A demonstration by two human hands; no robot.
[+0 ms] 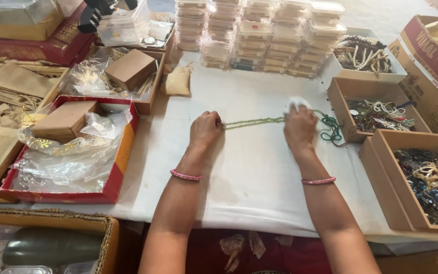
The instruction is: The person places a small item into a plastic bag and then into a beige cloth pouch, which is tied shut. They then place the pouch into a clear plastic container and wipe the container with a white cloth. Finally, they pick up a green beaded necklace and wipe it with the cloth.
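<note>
Both forearms extend forward from the near edge of the worktop [259, 167], bare, converging slightly toward its middle. Each wrist carries a pink bangle. The left hand [205, 130] rests knuckles up on the worktop, fingers curled under into a closed grip, thumb side turned inward. The right hand [300, 128] lies level with it, a short way to its right, back of hand upward, fingers bent down and closed in a pinch. The two hands stay apart, not touching.
</note>
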